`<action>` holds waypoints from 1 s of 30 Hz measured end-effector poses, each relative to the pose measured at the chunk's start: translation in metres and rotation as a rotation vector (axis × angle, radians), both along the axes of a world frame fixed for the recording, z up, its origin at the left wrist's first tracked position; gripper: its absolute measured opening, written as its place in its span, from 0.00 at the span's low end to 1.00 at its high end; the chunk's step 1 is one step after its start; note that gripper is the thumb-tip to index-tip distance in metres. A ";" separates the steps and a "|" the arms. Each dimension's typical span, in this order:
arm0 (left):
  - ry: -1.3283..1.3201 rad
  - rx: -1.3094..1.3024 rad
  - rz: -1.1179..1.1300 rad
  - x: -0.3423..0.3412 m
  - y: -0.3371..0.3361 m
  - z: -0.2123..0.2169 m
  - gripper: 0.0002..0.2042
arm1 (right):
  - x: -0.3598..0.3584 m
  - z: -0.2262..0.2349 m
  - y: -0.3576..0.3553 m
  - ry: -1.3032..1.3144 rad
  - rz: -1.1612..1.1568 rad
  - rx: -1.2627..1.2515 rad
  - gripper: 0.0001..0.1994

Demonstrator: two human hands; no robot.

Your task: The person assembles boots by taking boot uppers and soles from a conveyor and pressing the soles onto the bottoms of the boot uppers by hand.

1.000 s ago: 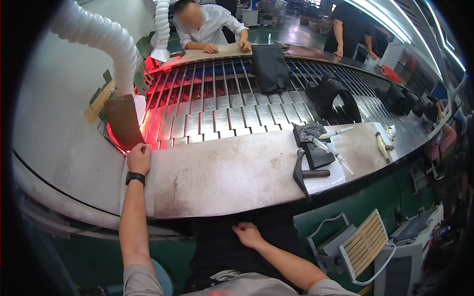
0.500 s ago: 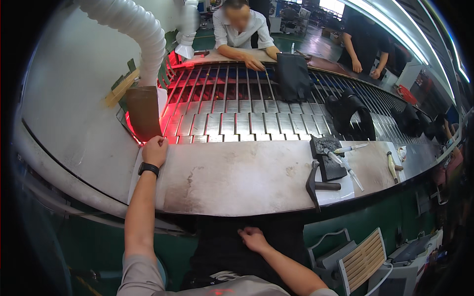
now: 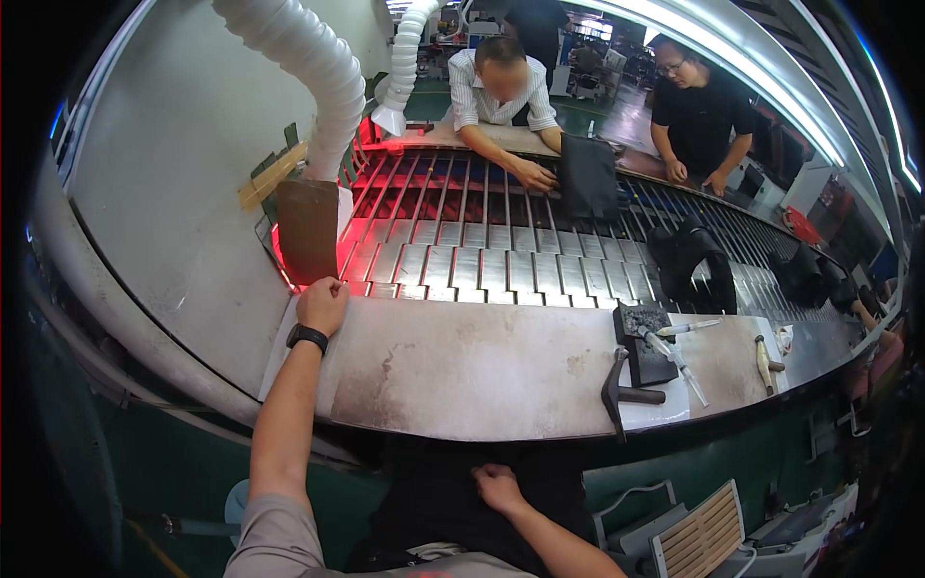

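Note:
My left hand (image 3: 323, 306), with a black watch on its wrist, rests in a loose fist at the far left corner of the stained work board (image 3: 462, 371). Nothing shows in its fingers. Just beyond it hangs a brown flap (image 3: 308, 231) beside the red-lit opening. My right hand (image 3: 499, 488) lies on my dark-clothed lap below the board, its fingers curled in and no object visible in them. Toward the board's right lie a hammer (image 3: 640, 396), a black block (image 3: 655, 361) and clear syringes (image 3: 687, 368), all apart from both hands.
Past the board runs a slatted metal conveyor (image 3: 491, 270) carrying a black bag-like piece (image 3: 588, 178) and black curved pieces (image 3: 711, 275). A co-worker reaches over its far side; another stands farther right. White ducts (image 3: 332, 87) hang at left. A pale-handled tool (image 3: 763, 364) lies at right.
The view has shifted, so the scene sits lower and slightly to the right at the left side. The far co-worker's hand is lower beside the black bag-like piece. My hands keep their poses.

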State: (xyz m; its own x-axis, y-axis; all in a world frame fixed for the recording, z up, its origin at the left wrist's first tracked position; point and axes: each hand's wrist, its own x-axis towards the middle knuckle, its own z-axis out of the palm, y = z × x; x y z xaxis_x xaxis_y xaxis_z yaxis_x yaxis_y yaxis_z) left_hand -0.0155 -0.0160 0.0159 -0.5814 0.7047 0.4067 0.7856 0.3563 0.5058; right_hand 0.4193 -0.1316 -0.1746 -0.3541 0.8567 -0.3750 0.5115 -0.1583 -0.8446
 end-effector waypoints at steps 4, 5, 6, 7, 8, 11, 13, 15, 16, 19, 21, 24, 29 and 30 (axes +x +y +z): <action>0.005 0.016 0.005 -0.006 -0.007 -0.003 0.14 | -0.004 0.020 0.001 -0.005 0.039 -0.054 0.21; -0.008 0.003 0.004 -0.004 -0.006 -0.002 0.14 | -0.002 0.021 0.002 0.000 0.034 -0.047 0.21; -0.003 0.009 -0.001 -0.002 -0.004 -0.001 0.14 | 0.000 0.019 0.000 -0.010 0.055 -0.079 0.21; 0.002 0.000 -0.002 0.000 -0.002 0.000 0.14 | 0.002 0.018 -0.001 -0.019 0.076 -0.110 0.20; 0.002 -0.009 0.004 -0.002 -0.004 0.000 0.14 | 0.003 0.019 -0.002 -0.030 0.089 -0.096 0.22; -0.018 -0.011 -0.001 0.001 -0.003 0.005 0.14 | -0.001 -0.012 -0.001 -0.084 -0.009 0.100 0.20; -0.009 -0.006 -0.002 -0.001 -0.004 0.001 0.14 | 0.002 -0.013 -0.001 -0.078 0.028 0.077 0.22; 0.004 0.000 0.000 -0.005 -0.006 0.001 0.14 | -0.001 0.013 0.001 -0.068 0.068 0.054 0.24; -0.008 -0.004 0.007 -0.005 -0.007 0.000 0.14 | 0.000 0.031 0.001 -0.119 0.119 -0.044 0.27; -0.011 -0.003 0.005 -0.009 -0.006 0.001 0.14 | -0.002 0.035 -0.003 -0.183 0.142 -0.110 0.33; -0.007 -0.001 -0.004 -0.009 -0.006 0.001 0.14 | -0.003 0.026 -0.005 -0.201 0.115 -0.082 0.35; -0.038 0.007 0.000 -0.011 -0.008 0.001 0.14 | -0.006 0.036 0.000 -0.233 0.138 0.082 0.35; -0.018 0.021 -0.020 -0.011 -0.007 0.003 0.14 | 0.007 0.029 0.016 -0.463 0.495 0.178 0.23; -0.017 0.017 -0.020 -0.013 -0.009 0.001 0.14 | 0.006 0.031 0.017 -0.569 0.584 0.183 0.18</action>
State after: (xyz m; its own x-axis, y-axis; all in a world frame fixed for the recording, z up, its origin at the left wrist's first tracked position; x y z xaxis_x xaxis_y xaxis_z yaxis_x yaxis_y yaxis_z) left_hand -0.0283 -0.0248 0.0174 -0.5743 0.7092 0.4089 0.7835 0.3316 0.5255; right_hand 0.4255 -0.1147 -0.1435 -0.5586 0.6590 -0.5037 0.8251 0.3792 -0.4188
